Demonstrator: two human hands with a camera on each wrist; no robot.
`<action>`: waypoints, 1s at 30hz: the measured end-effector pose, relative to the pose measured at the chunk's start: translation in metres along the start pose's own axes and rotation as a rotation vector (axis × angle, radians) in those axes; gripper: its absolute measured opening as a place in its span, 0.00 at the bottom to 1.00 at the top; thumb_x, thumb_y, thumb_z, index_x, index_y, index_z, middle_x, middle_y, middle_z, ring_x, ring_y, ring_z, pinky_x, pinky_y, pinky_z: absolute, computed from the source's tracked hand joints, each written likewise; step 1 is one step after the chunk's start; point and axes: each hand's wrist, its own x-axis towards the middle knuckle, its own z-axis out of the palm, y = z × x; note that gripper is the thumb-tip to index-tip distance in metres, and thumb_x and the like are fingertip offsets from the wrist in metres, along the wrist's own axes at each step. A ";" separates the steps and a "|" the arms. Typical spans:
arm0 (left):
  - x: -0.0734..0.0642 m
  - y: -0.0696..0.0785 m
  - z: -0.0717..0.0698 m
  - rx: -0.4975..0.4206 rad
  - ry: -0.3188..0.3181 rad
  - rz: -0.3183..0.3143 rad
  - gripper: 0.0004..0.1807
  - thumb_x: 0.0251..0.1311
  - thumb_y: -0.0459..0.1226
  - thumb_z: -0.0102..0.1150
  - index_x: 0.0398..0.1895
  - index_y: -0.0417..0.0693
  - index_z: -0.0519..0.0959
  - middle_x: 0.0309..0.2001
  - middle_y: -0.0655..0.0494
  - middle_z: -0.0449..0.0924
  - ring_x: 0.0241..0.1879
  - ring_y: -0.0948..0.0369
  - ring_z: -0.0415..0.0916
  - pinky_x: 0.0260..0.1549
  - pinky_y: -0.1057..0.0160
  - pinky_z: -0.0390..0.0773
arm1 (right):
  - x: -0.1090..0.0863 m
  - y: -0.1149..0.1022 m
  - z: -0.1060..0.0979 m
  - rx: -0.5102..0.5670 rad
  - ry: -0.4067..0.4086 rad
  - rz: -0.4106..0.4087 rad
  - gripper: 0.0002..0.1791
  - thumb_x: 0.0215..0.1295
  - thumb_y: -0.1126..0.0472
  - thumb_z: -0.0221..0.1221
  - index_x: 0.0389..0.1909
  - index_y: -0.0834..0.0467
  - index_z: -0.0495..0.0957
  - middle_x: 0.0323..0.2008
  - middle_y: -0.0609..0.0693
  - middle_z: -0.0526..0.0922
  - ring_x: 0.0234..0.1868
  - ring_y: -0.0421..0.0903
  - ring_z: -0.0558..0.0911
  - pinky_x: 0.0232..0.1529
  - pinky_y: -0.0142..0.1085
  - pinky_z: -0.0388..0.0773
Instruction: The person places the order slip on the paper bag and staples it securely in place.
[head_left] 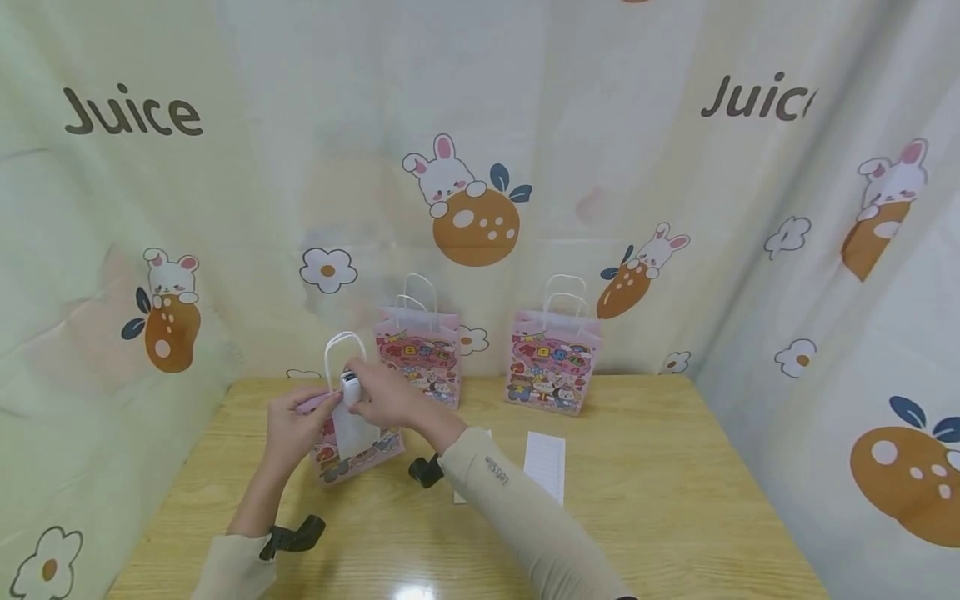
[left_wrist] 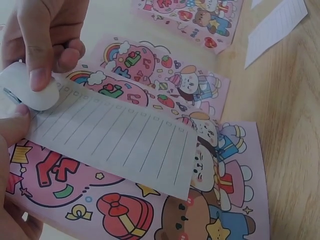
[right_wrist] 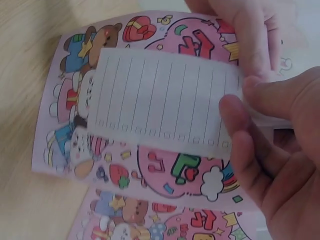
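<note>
At the far left, a cream curtain [head_left: 45,208] printed with rabbits, fruit and flowers hangs down behind the wooden table [head_left: 645,492]. Next comes a beige left sleeve [head_left: 237,568], with a black wrist mount [head_left: 296,537] at its cuff. The left hand [head_left: 291,418] has its thumb and fingers clamped on the top edge of the front bag [head_left: 331,468], a pink cartoon paper bag at the left of the table, turned at an angle, its white handles rising above both hands. A lined sheet [head_left: 356,435] lies against the front of this bag, its upper end by the fingers. Over that end sits a small white stapler [head_left: 350,390], gripped by the right hand [head_left: 390,400]; the two hands are close together. Behind the right hand stands a second bag [head_left: 437,357] of the same print, partly covered by it. Further right, a beige right sleeve [head_left: 517,517] crosses the table, partly hiding a loose sheet [head_left: 546,465] of lined paper. Beyond that sheet, near the curtain, stands a third bag [head_left: 555,365], upright with its handles raised
</note>
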 end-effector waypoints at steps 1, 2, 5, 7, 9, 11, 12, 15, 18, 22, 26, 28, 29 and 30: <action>0.000 0.001 0.000 -0.003 -0.002 -0.001 0.03 0.55 0.26 0.68 0.31 0.32 0.84 0.33 0.38 0.84 0.29 0.70 0.83 0.27 0.68 0.82 | 0.001 0.001 0.000 -0.005 -0.001 -0.009 0.21 0.64 0.61 0.64 0.54 0.56 0.67 0.41 0.47 0.78 0.37 0.37 0.78 0.33 0.25 0.75; 0.000 0.003 0.000 -0.004 -0.005 -0.001 0.03 0.55 0.26 0.67 0.31 0.31 0.84 0.33 0.37 0.84 0.30 0.68 0.83 0.27 0.68 0.82 | 0.001 0.002 0.000 -0.013 -0.004 -0.018 0.21 0.64 0.61 0.64 0.54 0.55 0.67 0.41 0.46 0.78 0.37 0.37 0.78 0.33 0.25 0.75; -0.002 0.015 0.000 0.004 -0.008 0.008 0.02 0.55 0.23 0.66 0.31 0.30 0.84 0.33 0.36 0.84 0.29 0.61 0.84 0.27 0.68 0.82 | 0.003 0.007 0.003 -0.054 -0.027 -0.055 0.20 0.65 0.59 0.64 0.53 0.53 0.66 0.40 0.45 0.78 0.35 0.37 0.78 0.31 0.25 0.74; -0.006 0.024 -0.001 0.017 -0.012 0.007 0.02 0.55 0.22 0.65 0.31 0.29 0.83 0.33 0.36 0.83 0.29 0.56 0.84 0.26 0.67 0.82 | 0.003 0.010 0.006 -0.054 -0.053 -0.077 0.19 0.66 0.58 0.63 0.52 0.53 0.65 0.39 0.44 0.77 0.35 0.36 0.77 0.31 0.25 0.74; -0.011 0.034 -0.001 0.032 -0.019 0.000 0.01 0.55 0.21 0.64 0.31 0.27 0.83 0.33 0.35 0.83 0.28 0.54 0.84 0.26 0.67 0.82 | 0.002 0.012 0.008 -0.039 -0.074 -0.089 0.19 0.66 0.58 0.63 0.51 0.54 0.65 0.38 0.44 0.76 0.34 0.36 0.77 0.31 0.24 0.74; -0.012 0.039 -0.001 0.044 -0.024 -0.014 0.02 0.56 0.22 0.64 0.32 0.27 0.83 0.33 0.35 0.83 0.29 0.55 0.85 0.27 0.67 0.82 | 0.001 0.014 0.009 -0.013 -0.072 -0.098 0.19 0.65 0.58 0.63 0.51 0.55 0.66 0.38 0.44 0.77 0.34 0.35 0.77 0.31 0.24 0.74; -0.011 0.041 0.000 0.051 -0.029 -0.021 0.03 0.56 0.23 0.64 0.32 0.27 0.83 0.34 0.35 0.83 0.30 0.57 0.85 0.28 0.67 0.82 | 0.001 0.015 0.008 -0.008 -0.061 -0.102 0.19 0.65 0.59 0.64 0.51 0.56 0.67 0.38 0.44 0.77 0.35 0.36 0.77 0.32 0.24 0.74; -0.006 0.042 0.001 0.043 -0.045 -0.049 0.05 0.59 0.26 0.63 0.34 0.27 0.82 0.35 0.35 0.83 0.33 0.59 0.84 0.30 0.69 0.82 | 0.003 0.016 0.005 -0.025 -0.015 -0.096 0.19 0.64 0.60 0.64 0.50 0.56 0.67 0.38 0.45 0.77 0.34 0.36 0.77 0.31 0.24 0.74; -0.003 0.037 -0.003 0.037 -0.072 -0.113 0.08 0.64 0.30 0.61 0.37 0.29 0.82 0.38 0.36 0.83 0.36 0.63 0.83 0.33 0.70 0.81 | 0.005 0.014 0.006 -0.032 0.000 -0.081 0.20 0.64 0.60 0.65 0.51 0.56 0.67 0.39 0.45 0.77 0.34 0.36 0.77 0.32 0.23 0.74; -0.001 0.027 -0.010 0.035 -0.117 -0.196 0.15 0.62 0.37 0.65 0.43 0.32 0.82 0.42 0.41 0.83 0.39 0.66 0.82 0.38 0.70 0.80 | 0.005 0.012 0.010 -0.010 -0.023 -0.066 0.22 0.64 0.59 0.64 0.54 0.55 0.65 0.41 0.44 0.76 0.36 0.34 0.76 0.32 0.23 0.74; 0.006 0.026 -0.010 0.027 -0.168 -0.239 0.22 0.53 0.42 0.73 0.46 0.36 0.83 0.42 0.44 0.83 0.41 0.64 0.82 0.41 0.68 0.80 | 0.005 0.011 0.010 0.006 -0.014 -0.063 0.24 0.64 0.58 0.65 0.55 0.56 0.63 0.39 0.44 0.75 0.34 0.35 0.76 0.31 0.24 0.74; 0.011 0.028 -0.007 0.037 -0.195 -0.243 0.23 0.50 0.44 0.75 0.45 0.37 0.83 0.41 0.45 0.83 0.41 0.60 0.82 0.41 0.68 0.80 | 0.004 0.011 0.008 0.014 0.002 -0.054 0.25 0.64 0.58 0.64 0.55 0.56 0.62 0.37 0.45 0.75 0.32 0.37 0.77 0.29 0.25 0.75; 0.013 0.029 -0.005 0.033 -0.205 -0.244 0.23 0.50 0.44 0.75 0.44 0.37 0.83 0.41 0.45 0.83 0.41 0.58 0.82 0.41 0.67 0.80 | 0.004 0.011 0.006 0.017 0.012 -0.047 0.26 0.64 0.57 0.65 0.55 0.56 0.61 0.35 0.45 0.75 0.30 0.38 0.77 0.28 0.26 0.75; 0.014 0.030 -0.004 0.042 -0.209 -0.243 0.24 0.49 0.44 0.76 0.44 0.37 0.83 0.41 0.45 0.83 0.41 0.57 0.82 0.40 0.68 0.80 | 0.003 0.011 0.005 0.025 0.021 -0.041 0.26 0.64 0.57 0.65 0.54 0.56 0.60 0.34 0.46 0.75 0.29 0.39 0.77 0.27 0.27 0.75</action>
